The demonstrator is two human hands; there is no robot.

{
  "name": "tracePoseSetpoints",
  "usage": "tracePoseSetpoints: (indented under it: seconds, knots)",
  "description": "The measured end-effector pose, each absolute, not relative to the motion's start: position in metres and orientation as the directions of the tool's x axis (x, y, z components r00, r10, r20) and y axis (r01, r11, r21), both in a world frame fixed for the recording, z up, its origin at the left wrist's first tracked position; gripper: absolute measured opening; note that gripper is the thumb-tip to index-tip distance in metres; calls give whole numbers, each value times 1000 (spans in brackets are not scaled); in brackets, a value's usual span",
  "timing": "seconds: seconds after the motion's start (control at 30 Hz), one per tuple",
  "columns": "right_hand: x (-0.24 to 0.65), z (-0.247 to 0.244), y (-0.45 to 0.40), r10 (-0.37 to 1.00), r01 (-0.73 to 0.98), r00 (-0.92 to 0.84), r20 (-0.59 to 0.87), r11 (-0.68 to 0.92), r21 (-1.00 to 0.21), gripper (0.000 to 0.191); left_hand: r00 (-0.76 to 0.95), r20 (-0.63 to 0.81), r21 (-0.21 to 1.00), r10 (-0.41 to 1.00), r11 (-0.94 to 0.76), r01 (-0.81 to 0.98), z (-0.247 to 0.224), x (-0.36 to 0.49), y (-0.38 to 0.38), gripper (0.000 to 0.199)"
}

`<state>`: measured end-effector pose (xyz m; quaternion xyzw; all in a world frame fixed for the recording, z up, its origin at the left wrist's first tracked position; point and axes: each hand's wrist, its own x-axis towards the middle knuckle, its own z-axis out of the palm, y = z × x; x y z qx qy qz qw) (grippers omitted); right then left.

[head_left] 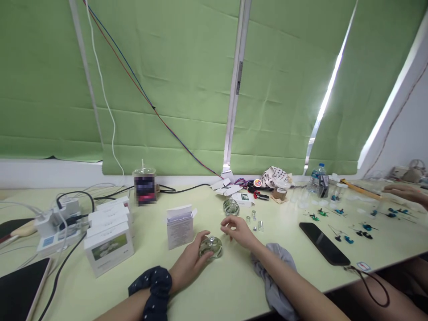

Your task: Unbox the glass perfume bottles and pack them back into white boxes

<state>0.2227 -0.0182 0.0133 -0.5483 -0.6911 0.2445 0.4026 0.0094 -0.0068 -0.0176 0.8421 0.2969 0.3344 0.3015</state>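
Observation:
My left hand (191, 263) is closed around the side of a small round glass bottle (211, 248) with a metallic neck on top, standing on the table. Just right of it, my right hand (239, 231) hovers with loosely bent fingers set apart, and nothing shows in them. Beyond the right hand is a second round glass bottle (231, 206). Small clear and silvery caps (260, 226) lie to its right. An open white and lilac box (180, 227) stands upright behind my left hand.
White boxes with a flower picture (110, 245) stand at left by a power strip (55, 240) with cables. A black phone (323, 243) lies at right, near small blue and green wired pieces (347, 239). Another person's hand (406, 192) is at far right. A lidded cup (145, 187) stands behind.

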Motion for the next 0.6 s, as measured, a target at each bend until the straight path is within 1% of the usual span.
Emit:
tracePoseSetpoints:
  seconds: [0.07,0.1,0.13,0.2,0.3,0.43,0.6]
  knots:
    - [211,24,-31,937,374,-76,342,345,-861,17,607,388,720,694,-639,270,-17,8,-8,48]
    - [204,29,-37,927,322,-76,368,372,-870,17,611,394,725,686,-641,252,-17,8,-9,52]
    - [198,32,-41,915,308,-75,395,398,-864,15,613,405,728,679,-645,233,-17,8,-9,55]
    - [187,34,-46,896,366,-72,437,432,-824,9,599,445,721,666,-663,202,-16,8,-10,57]
    - [179,29,-45,891,424,-43,453,427,-799,5,574,503,692,647,-699,181,-17,8,-9,51]
    - [179,21,-42,890,382,-2,456,422,-822,6,600,501,683,624,-711,169,-17,7,-8,41]
    - [178,19,-44,900,281,48,433,404,-870,8,612,478,674,630,-710,205,-19,7,-6,44]
